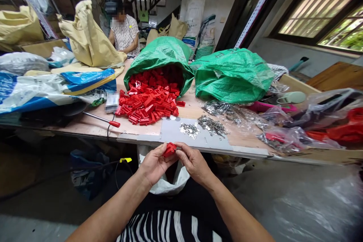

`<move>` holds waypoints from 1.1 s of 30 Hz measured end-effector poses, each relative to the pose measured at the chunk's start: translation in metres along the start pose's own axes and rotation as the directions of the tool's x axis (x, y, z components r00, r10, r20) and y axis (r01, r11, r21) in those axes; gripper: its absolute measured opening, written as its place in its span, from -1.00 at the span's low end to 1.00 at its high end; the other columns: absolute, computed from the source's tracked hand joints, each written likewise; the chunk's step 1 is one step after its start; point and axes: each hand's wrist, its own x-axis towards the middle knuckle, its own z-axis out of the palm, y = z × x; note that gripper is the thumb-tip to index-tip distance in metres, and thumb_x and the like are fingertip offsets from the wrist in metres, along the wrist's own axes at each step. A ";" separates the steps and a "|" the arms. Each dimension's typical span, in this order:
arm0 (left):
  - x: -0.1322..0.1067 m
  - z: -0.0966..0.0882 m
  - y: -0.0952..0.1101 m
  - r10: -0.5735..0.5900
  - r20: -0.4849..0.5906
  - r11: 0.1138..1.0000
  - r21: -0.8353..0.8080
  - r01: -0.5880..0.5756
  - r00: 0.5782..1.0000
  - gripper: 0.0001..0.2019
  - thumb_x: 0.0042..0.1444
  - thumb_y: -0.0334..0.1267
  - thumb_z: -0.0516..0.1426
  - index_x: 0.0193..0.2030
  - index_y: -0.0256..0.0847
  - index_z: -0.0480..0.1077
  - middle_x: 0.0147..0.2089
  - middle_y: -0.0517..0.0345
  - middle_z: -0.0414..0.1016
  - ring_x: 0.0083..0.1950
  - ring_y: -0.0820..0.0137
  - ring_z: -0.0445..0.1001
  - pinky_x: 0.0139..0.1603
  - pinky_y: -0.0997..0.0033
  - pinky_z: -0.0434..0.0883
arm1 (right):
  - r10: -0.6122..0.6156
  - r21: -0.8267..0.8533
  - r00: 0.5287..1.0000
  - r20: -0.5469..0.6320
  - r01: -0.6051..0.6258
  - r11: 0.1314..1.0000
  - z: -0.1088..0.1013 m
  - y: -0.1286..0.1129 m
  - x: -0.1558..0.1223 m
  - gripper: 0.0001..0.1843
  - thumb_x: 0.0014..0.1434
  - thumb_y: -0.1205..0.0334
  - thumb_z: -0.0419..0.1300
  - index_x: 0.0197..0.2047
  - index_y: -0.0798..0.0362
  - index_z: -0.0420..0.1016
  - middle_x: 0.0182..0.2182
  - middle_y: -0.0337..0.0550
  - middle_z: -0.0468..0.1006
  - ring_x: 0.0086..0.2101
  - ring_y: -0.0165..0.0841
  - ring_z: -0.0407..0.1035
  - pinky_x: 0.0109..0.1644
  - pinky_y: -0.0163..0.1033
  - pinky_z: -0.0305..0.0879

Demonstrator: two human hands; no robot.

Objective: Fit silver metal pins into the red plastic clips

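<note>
My left hand (155,164) is closed around a small red plastic part (169,149), held over the lap just in front of the table edge. At that part's right side my right hand (193,162) has thumb and fingers pinched together; whatever lies between the tips is too small to make out. Below both hands hangs an open white sack (172,187). Straight ahead, a heap of similar red plastic parts (149,102) spills from a green woven sack (161,51). On a grey sheet (170,134) lie a pile of small shiny metal plates (189,130) and a pile of darker small metal pieces (212,125).
A second green sack (232,75) stands to the right, near clear plastic bags (283,138) of small parts. A red-handled rod (102,119) lies left of the heap. Blue-and-white sacking (51,89) covers the table's left. Another person (124,30) sits across the table.
</note>
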 end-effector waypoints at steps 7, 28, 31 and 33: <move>-0.001 -0.005 -0.007 -0.029 -0.036 1.000 0.008 0.029 0.999 -0.81 0.22 -0.32 0.06 -0.22 -0.40 0.44 -0.24 -0.09 0.59 -0.22 0.28 0.59 0.11 0.15 0.37 | 0.074 0.196 0.997 -0.019 -0.069 0.978 0.009 0.017 0.008 -0.59 0.30 -0.04 -0.05 -0.18 0.06 0.49 -0.59 -0.31 0.24 -0.56 -0.46 0.12 -0.47 -0.36 0.07; 0.017 -0.080 -0.042 -0.050 -0.331 0.906 0.382 0.182 0.942 -0.42 -0.06 -0.18 0.29 0.13 -0.16 0.29 0.30 -0.14 0.14 -0.13 0.26 0.55 -0.05 0.29 0.35 | 0.148 -0.606 0.985 -0.092 -0.174 0.776 -0.021 0.048 0.127 -0.60 0.21 0.30 0.08 0.13 0.03 0.36 0.19 0.00 0.23 0.09 -0.21 0.24 0.12 -0.19 0.14; 0.018 -0.081 -0.043 -0.059 -0.335 0.906 0.378 0.191 0.940 -0.44 -0.04 -0.17 0.27 0.13 -0.14 0.28 0.30 -0.12 0.15 -0.15 0.30 0.55 -0.08 0.33 0.37 | 0.162 -0.609 0.984 -0.074 -0.173 0.774 -0.026 0.050 0.144 -0.64 0.17 0.33 0.11 0.05 0.05 0.42 0.16 0.01 0.27 0.05 -0.18 0.28 0.07 -0.19 0.17; 0.018 -0.083 -0.042 -0.059 -0.331 0.908 0.374 0.189 0.942 -0.43 -0.03 -0.17 0.27 0.14 -0.14 0.27 0.27 -0.13 0.20 -0.16 0.31 0.55 -0.08 0.34 0.37 | 0.160 -0.607 0.986 -0.039 -0.151 0.780 -0.029 0.049 0.152 -0.70 0.14 0.35 0.13 -0.03 0.07 0.47 0.09 0.01 0.36 0.00 -0.19 0.32 0.03 -0.21 0.19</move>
